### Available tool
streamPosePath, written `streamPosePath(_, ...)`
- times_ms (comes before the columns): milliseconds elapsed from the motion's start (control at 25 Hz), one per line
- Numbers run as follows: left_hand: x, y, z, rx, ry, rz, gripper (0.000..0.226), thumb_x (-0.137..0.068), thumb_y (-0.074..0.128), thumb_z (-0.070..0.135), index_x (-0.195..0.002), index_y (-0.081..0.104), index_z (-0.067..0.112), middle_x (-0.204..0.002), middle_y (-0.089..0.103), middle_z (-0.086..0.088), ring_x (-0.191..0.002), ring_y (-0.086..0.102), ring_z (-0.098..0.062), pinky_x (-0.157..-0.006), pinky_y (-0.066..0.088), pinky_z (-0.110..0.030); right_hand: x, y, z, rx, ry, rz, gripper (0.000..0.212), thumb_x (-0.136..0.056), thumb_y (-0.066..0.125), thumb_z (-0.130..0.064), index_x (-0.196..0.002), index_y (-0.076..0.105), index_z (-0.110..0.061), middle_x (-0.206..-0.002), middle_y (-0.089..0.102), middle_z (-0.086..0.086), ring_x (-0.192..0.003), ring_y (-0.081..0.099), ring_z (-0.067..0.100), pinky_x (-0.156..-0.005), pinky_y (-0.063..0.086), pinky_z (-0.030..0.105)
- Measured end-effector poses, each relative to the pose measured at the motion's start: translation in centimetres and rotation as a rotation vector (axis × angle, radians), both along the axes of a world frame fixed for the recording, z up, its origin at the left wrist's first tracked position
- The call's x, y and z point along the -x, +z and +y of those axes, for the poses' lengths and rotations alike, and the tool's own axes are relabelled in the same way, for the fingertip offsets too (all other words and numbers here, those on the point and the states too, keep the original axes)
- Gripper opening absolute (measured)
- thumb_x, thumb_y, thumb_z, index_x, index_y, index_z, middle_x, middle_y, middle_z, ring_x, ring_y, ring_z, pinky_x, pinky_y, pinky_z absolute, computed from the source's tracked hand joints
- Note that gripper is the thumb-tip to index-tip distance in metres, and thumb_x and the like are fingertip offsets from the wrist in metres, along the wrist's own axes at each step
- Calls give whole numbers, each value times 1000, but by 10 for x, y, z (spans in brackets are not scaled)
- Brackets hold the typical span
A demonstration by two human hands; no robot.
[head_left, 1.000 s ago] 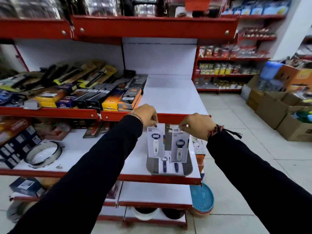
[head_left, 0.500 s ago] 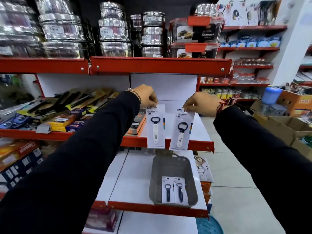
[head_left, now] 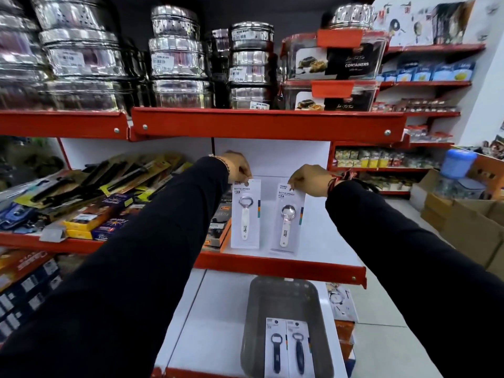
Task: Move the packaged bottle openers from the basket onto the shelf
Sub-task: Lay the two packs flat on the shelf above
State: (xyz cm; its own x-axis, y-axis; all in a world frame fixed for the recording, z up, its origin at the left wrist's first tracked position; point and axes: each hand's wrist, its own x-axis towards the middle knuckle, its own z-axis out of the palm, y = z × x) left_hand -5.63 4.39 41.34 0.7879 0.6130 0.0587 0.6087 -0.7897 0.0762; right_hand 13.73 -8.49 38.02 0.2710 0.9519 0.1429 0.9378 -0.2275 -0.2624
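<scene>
**Two white openers held at the shelf, two dark ones in the basket**

I have both arms stretched forward in black sleeves. My left hand pinches the top edge of a carded white opener, fingers together on the card by its hang hole. The card hangs upright, its bottom edge at or just above the white shelf, near the front red lip; I cannot tell if it touches. My right hand is clamped on the top of the second white opener, which is tilted, its foot leaning left toward the first card. Again I cannot tell if the lower edge rests on the shelf. The two cards sit just beside each other, apart at the top, closer at the bottom.

Left of them on the same shelf lie boxed goods, close to the left card, and farther left a heap of carded knives.

Below, on the next shelf down, the grey basket stands near the right front corner. Two dark openers on cards lie flat side by side at its near end.

Steel tins and clear containers are stacked on the shelf above my hands.
</scene>
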Motion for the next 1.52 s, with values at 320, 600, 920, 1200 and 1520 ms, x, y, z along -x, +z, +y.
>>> streamPosePath(320, -34, -63, 58, 158, 32, -52, 20, -87, 71, 13, -106, 78, 10, -112, 76, -5, -103, 68, -18, -84, 48, -23, -23, -51, 69, 86, 39, 148, 26, -91, 56, -18, -105, 78, -16, -117, 74, 2, -112, 66, 22, -95, 51, 31)
streamPosePath(600, -50, -120, 57, 165, 114, -93, 27, -96, 55, 22, -110, 76, 13, -115, 74, -5, -112, 66, -23, -100, 49, -29, -28, -107, 90, 160, -51, 62, 30, -91, 51, -33, -108, 74, -22, -116, 73, 3, -108, 67, 28, -90, 53, 35)
streamPosePath(920, -36, -144, 31, 32, 104, 26, 36, -101, 37, 30, -120, 66, 23, -125, 67, -7, -121, 53, -31, -104, 37, -37, -18, -121, 64, 121, -86, 49, 49, -99, 32, -52, -137, 50, -26, -122, 70, 0, -125, 56, 28, -107, 38, 44)
streamPosePath(1200, -6, -136, -34, -81, -33, -319, 35, -100, 42, 38, -126, 63, 26, -125, 69, 3, -110, 66, -22, -91, 49, -33, 13, -109, -13, -198, -75, -101, 39, -97, 37, -50, -116, 63, -27, -108, 73, -3, -107, 62, 26, -89, 46, 39)
streamPosePath(1520, 36, -172, -119, -15, -234, -350, 34, -98, 43, 44, -124, 60, 30, -116, 70, 9, -102, 65, -15, -81, 50, -29, 68, -133, -114, -207, -57, -83, 31, -91, 37, -52, -97, 58, -30, -81, 72, -7, -78, 66, 19, -65, 47, 31)
